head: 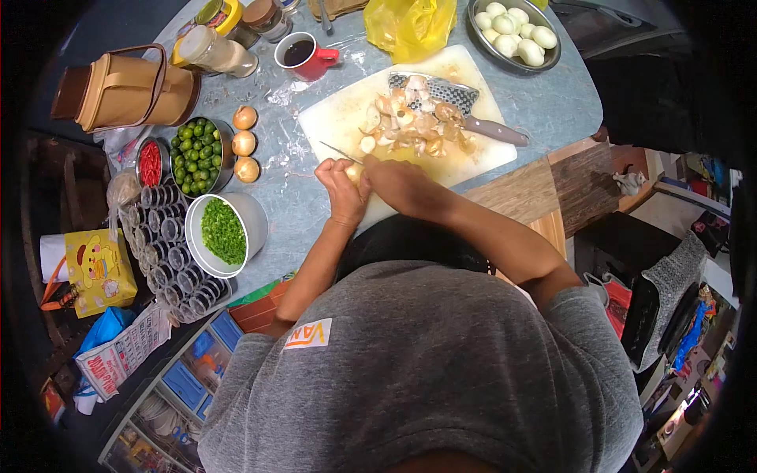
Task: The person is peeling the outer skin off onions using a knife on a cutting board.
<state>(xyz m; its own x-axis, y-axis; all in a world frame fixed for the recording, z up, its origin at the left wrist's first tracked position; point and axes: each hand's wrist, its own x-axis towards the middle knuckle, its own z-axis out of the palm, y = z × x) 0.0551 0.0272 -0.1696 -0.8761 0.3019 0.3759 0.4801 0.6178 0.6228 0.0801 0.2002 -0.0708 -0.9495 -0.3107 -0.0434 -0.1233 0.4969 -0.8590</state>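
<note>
My left hand [344, 198] grips an onion [355, 172] at the near left edge of the white cutting board [331, 118]. Most of the onion is hidden by fingers. My right hand [405, 188] is closed around a small knife, its narrow blade [338, 152] pointing left beside the onion; the handle is covered. Beyond both hands lies a heap of brown onion skins and trimmed ends [408, 127]. Partly under it rests a broad patterned-blade knife [452, 94] with a grey-brown handle. Three unpeeled onions [243, 143] stand in a row to the left.
At the far right is a metal bowl [513, 68] of peeled onions, near a yellow plastic bag [408, 29]. On the left are a red mug [313, 66] of dark liquid, a bowl of calamansi [198, 154], red chillies [150, 162], a white tub [255, 227] of chopped greens and lidded cups [171, 248].
</note>
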